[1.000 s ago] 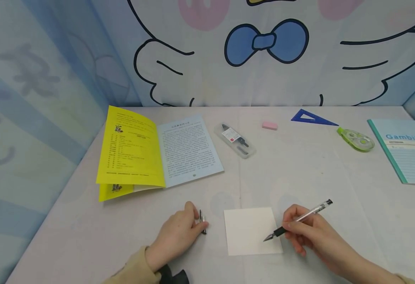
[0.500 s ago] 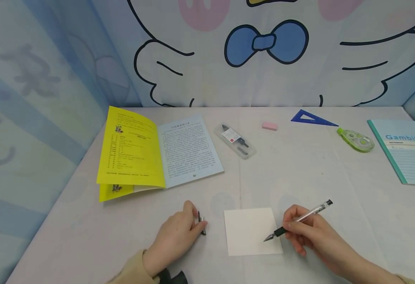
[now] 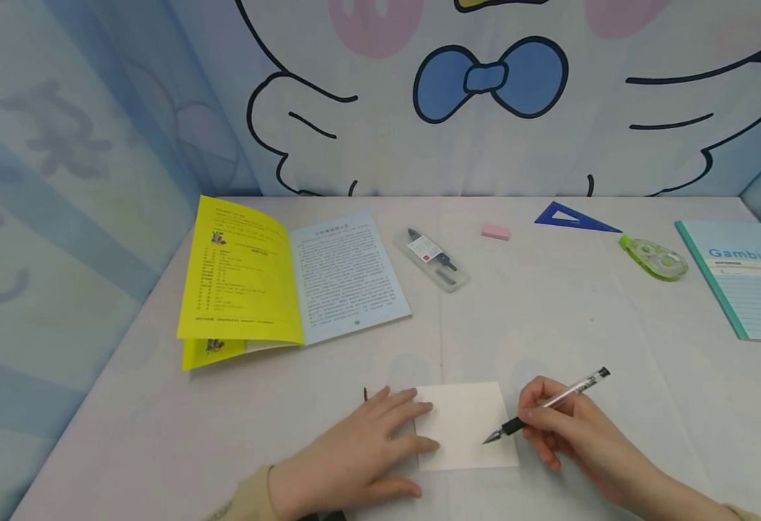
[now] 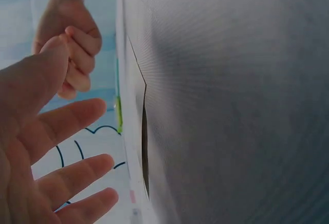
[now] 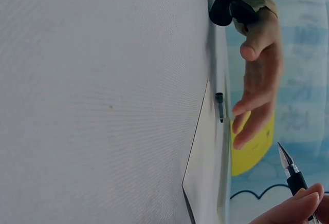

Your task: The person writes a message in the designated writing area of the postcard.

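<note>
My right hand (image 3: 575, 434) pinches a clear gel pen (image 3: 572, 391) with a black grip. Its bare tip points down over the right part of a blank white square of paper (image 3: 461, 420); in the right wrist view the pen's tip (image 5: 286, 154) is raised off the sheet. With fingers spread, my left hand (image 3: 357, 452) hovers over the paper's left edge and holds nothing. Its fingers (image 4: 72, 178) are apart from the table in the left wrist view. A small black pen cap (image 5: 220, 107) lies on the table, mostly hidden behind the left hand in the head view.
An open yellow-covered booklet (image 3: 243, 275) lies at the left. Farther back are a clear case with a compass (image 3: 431, 257), a pink eraser (image 3: 496, 231), a blue set square (image 3: 575, 218) and green correction tape (image 3: 655, 258). A notebook (image 3: 751, 289) lies at the right.
My left hand has let go of the pen cap, spread its fingers and moved right to the paper's left edge. The right hand and pen have hardly moved.
</note>
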The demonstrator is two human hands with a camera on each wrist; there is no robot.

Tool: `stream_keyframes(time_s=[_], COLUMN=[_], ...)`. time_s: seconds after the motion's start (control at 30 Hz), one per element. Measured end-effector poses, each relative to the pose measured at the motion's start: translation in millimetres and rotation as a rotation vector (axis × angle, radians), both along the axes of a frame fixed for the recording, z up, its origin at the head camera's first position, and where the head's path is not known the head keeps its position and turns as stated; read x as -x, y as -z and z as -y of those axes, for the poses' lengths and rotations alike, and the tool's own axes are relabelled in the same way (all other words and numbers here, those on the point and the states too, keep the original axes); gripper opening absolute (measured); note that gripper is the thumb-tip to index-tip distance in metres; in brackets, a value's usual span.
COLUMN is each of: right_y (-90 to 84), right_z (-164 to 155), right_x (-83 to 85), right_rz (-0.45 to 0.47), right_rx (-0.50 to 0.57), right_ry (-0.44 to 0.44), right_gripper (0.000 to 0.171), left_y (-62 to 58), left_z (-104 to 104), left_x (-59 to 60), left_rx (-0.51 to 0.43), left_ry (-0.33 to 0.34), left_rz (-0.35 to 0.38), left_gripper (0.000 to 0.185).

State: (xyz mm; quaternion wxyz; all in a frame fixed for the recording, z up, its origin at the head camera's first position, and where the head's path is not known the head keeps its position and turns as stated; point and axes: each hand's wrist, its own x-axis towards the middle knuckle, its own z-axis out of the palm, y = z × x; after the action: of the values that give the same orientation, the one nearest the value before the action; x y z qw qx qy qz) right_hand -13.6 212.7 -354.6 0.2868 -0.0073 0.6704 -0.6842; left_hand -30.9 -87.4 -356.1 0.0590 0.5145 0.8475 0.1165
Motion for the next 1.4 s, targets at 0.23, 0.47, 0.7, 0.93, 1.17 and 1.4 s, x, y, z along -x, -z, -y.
stream_keyframes(time_s=[0.23, 0.47, 0.7, 0.93, 1.17, 1.4], right_y=[2.4, 1.9, 1.9, 1.7, -0.2, -7.3], right_z=[-1.4, -1.8, -1.0, 0.0, 7.1, 21.9], right_x=[0.2, 1.5, 1.1, 1.8, 1.9, 3.5], right_rz=[-0.017, -0.016, 0.009, 0.018, 0.042, 0.007], right_rx=[0.035, 0.030, 0.019, 0.010, -0.086, -0.273], right_ry=[-0.007, -0.003, 0.012, 0.021, 0.072, 0.164], right_gripper=[0.010, 0.012, 0.010, 0.018, 0.032, 0.038], left_y=[4.4, 4.6, 4.8, 5.6, 5.5, 5.6], left_z=[3.1, 5.0, 5.8, 5.9, 5.2, 4.6], left_x=[1.8, 3.3, 5.9, 8.1, 8.9, 7.3], left_rx=[0.052, 0.088, 0.096, 0.097, 0.100, 0.093], left_ry=[0.075, 0.082, 0.103, 0.118, 0.115, 0.118], left_rz=[0.064, 0.119, 0.109, 0.066, 0.072, 0.026], left_gripper=[0.044, 0.044, 0.044, 0.044, 0.043, 0.044])
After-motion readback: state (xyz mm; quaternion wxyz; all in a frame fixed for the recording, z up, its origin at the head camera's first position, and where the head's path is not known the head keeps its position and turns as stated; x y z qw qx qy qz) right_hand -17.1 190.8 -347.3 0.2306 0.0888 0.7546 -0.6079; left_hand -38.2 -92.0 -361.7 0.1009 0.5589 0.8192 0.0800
